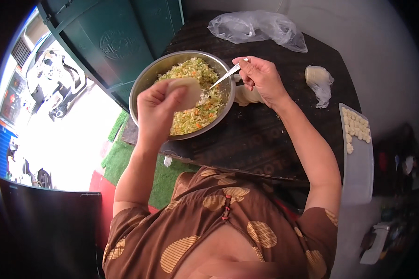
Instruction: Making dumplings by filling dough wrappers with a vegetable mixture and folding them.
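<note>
My left hand point(157, 103) pinches a thin round dough wrapper point(190, 95) between thumb and fingers, above the left part of a wide metal bowl point(136, 93). Shredded green and pale vegetable filling point(191, 124) with orange bits fills the bowl. At the bowl's right rim, my right hand point(263, 78) grips a slim silver-handled utensil point(228, 74). It slants down to the left into the bowl; its working end is not clear enough to tell a spoon from a fork. Below the right hand, partly hidden by it, a pile of pale wrappers point(247, 96) lies on the dark table point(265, 144).
A clear plastic bag point(256, 29) lies crumpled at the table's far edge. Farther right sits a plastic-wrapped pale stack point(317, 76). Beyond the right edge, a long tray point(358, 174) holds several small pale dumplings point(356, 128). A green metal door point(111, 42) stands behind the bowl.
</note>
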`<state>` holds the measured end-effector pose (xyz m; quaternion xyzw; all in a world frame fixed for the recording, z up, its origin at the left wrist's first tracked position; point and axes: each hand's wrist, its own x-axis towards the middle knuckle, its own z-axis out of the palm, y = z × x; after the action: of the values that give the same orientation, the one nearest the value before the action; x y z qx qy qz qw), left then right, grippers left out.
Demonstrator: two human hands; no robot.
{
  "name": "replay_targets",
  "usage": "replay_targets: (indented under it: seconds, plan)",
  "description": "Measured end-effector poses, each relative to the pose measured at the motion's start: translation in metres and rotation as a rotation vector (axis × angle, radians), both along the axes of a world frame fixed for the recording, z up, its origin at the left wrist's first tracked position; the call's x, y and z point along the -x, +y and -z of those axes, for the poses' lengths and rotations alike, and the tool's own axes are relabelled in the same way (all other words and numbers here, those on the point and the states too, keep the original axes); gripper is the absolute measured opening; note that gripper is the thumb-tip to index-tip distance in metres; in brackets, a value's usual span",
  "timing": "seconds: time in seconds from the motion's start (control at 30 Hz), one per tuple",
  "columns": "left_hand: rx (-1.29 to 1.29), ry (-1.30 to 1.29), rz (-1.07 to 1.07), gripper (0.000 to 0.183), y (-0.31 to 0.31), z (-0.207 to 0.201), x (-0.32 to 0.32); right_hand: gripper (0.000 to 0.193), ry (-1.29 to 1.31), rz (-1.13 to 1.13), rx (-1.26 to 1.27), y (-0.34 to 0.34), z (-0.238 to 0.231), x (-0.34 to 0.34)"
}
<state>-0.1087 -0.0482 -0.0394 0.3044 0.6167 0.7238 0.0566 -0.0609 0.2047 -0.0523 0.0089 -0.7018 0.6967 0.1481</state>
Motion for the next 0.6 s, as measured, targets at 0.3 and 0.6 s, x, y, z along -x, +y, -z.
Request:
replay_targets:
  seconds: [0.3,0.6]
  plan:
    - [-0.104,-0.200,-0.004,0.021,-0.012,0.002,0.017,0.020,0.098,-0.009,-0.470,-0.038,-0.016,-0.003]
    - [-0.128,-0.216,0.020,0.021,-0.016,0.007,0.018,0.008,0.582,0.104,-0.939,-0.028,-0.025,-0.027]
